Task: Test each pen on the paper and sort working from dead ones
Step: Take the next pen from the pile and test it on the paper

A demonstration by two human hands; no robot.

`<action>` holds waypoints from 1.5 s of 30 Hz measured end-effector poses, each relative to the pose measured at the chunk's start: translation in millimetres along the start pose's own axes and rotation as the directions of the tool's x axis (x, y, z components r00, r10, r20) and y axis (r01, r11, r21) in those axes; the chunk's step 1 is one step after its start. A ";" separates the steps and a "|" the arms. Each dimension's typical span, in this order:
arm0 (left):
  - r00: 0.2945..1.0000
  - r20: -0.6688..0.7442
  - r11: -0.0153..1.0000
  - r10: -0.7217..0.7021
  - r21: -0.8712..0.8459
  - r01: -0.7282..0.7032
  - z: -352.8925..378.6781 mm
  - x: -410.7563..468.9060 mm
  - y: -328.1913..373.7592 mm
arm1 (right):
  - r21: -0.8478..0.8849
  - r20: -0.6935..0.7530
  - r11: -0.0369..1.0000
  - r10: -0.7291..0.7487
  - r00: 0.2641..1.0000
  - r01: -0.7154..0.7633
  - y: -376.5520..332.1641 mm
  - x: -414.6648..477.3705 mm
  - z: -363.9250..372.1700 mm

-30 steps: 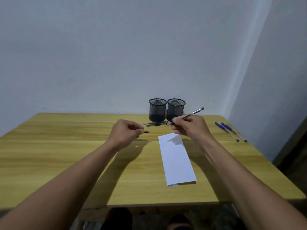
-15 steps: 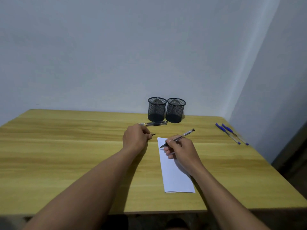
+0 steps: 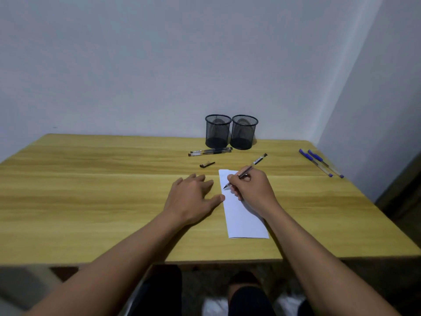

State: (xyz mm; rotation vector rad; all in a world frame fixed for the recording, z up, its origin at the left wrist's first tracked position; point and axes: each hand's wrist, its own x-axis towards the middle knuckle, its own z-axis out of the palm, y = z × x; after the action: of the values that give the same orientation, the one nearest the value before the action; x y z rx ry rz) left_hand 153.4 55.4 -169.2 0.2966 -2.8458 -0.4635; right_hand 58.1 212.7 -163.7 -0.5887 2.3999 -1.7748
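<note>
My right hand (image 3: pixel 252 190) grips an uncapped black pen (image 3: pixel 256 162), its tip touching the upper left of a folded white paper (image 3: pixel 243 220). My left hand (image 3: pixel 193 197) lies flat on the table with fingers apart, its thumb at the paper's left edge. The pen's black cap (image 3: pixel 207 164) lies on the wood just beyond the left hand. Two black pens (image 3: pixel 210 152) lie side by side in front of two black mesh cups (image 3: pixel 217 131), (image 3: pixel 243 132) at the back. Two blue pens (image 3: pixel 321 165) lie at the far right.
The wooden table (image 3: pixel 91 190) stands in a corner, with walls behind and to the right. Its front edge is near my body, and my knees show below it.
My left hand has let go of the cap, which now lies on the table, and has flattened beside the paper. My right hand has brought the pen tip down onto the paper.
</note>
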 end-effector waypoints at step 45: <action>0.997 0.036 0.997 -0.069 -0.034 0.070 6.6 1.1 0.4 | -0.193 -0.059 0.981 0.028 0.998 -0.039 1.1 -0.9 -0.5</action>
State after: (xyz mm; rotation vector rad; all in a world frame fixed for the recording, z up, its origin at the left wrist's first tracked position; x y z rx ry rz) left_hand 150.5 57.4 -174.8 0.3852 -2.8652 -0.5371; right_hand 58.4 213.7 -164.7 -0.5204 2.6242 -1.5761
